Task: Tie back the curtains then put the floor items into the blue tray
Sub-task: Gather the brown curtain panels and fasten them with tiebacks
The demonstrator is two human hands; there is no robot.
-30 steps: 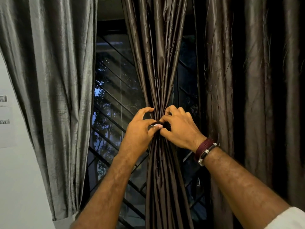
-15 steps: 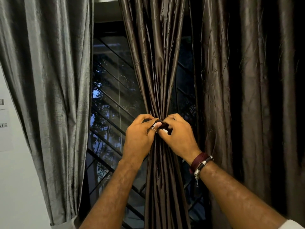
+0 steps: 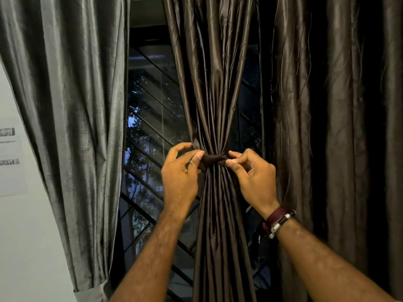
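The brown satin curtain (image 3: 214, 88) hangs in front of the barred window (image 3: 150, 131), gathered into a narrow waist by a dark fabric tie-back (image 3: 214, 159) wrapped around its middle. Both hands work at that band. The left hand (image 3: 181, 173) pinches the tie-back's left end between thumb and forefinger, its other fingers curled loosely behind; a thin ring shows on one finger. The right hand (image 3: 253, 171) pinches the right end the same way, thumb against fingertips, with two wristbands (image 3: 280, 219) on the wrist below.

The curtain cloth looks light, soft and glossy, so it is probably slippery: the pleats may slide out of a loose band, and the bundle will likely hold best if the tie is drawn snug at the narrowest point, where the folds are already bunched. The tie-back itself seems a soft, matte strip with no stiffness, best handled by its two ends, as now, and pulled evenly outward.

A grey curtain (image 3: 65, 105) hangs loose near the left edge of the window, and a further dark curtain panel (image 3: 327, 127) hangs at the right, neither tied. Sheets of paper (image 3: 9, 162) are stuck to the white wall on the left; their print is too small and blurred to read. No brand or label is visible. The floor, its items and the blue tray are out of view.
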